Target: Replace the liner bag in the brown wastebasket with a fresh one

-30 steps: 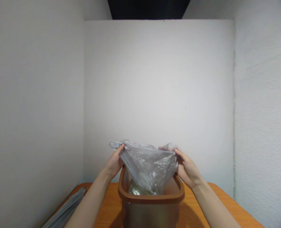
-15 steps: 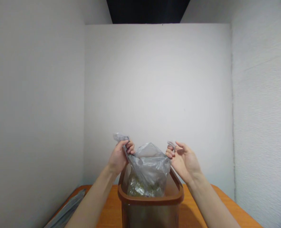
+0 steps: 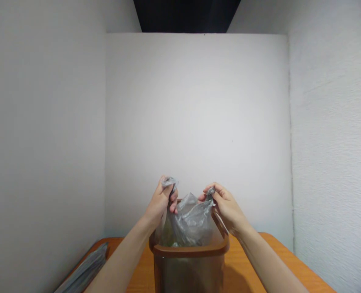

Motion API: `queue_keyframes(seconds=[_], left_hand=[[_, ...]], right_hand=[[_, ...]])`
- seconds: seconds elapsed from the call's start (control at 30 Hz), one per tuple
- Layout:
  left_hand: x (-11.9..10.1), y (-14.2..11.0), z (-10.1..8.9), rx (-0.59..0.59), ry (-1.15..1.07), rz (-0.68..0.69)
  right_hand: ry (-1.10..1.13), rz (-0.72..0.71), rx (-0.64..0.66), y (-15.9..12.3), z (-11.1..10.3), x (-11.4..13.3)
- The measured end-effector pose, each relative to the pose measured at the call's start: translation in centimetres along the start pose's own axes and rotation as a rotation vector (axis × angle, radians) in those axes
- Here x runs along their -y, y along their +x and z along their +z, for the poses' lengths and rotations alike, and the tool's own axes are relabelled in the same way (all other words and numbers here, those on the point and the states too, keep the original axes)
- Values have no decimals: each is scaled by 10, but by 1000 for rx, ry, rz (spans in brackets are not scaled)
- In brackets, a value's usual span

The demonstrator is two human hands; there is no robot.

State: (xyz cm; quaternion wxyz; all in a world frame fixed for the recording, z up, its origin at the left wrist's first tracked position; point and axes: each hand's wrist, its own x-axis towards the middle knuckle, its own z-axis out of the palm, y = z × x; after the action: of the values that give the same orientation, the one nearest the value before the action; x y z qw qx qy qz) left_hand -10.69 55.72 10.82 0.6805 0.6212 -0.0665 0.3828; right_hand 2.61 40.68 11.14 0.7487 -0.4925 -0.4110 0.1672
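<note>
A brown plastic bin (image 3: 189, 251) stands on an orange table (image 3: 254, 264). Inside it sits a translucent grey plastic bag (image 3: 190, 221) with something greenish at the bottom. My left hand (image 3: 160, 202) is closed around the bag's left top corner, just above the bin's left rim. My right hand (image 3: 226, 207) pinches the bag's right top corner above the right rim. The two hands are close together, and the bag's mouth is bunched between them.
White partition walls close in the table on the left, back and right. A flat stack of grey plastic bags (image 3: 84, 270) lies along the table's left edge beside the left wall.
Both hands have drawn inward toward each other, gathering the bag's wide-open mouth into two gripped corners. The bag's top now sits lower and narrower over the bin.
</note>
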Motion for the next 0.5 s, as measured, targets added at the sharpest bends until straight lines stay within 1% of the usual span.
queue_keyframes(seconds=[0.07, 0.17, 0.3, 0.33, 0.4, 0.43, 0.5], left_hand=[[5, 3, -9, -3, -9, -35], [14, 5, -18, 24, -1, -102], [21, 2, -20, 61, 37, -192], [21, 0, -20, 64, 48, -211], [22, -2, -22, 68, 71, -243], [23, -3, -23, 68, 83, -255], [24, -5, -26, 56, 102, -263]], right_hand=[[41, 2, 6, 0, -3, -2], [110, 4, -7, 3, -1, -5], [198, -39, -41, 5, 8, -4], [220, -52, -31, 3, 12, -2], [263, -50, 39, -2, 16, 3], [265, -17, 93, -5, 18, 5], [200, 125, 222, -10, 17, 6]])
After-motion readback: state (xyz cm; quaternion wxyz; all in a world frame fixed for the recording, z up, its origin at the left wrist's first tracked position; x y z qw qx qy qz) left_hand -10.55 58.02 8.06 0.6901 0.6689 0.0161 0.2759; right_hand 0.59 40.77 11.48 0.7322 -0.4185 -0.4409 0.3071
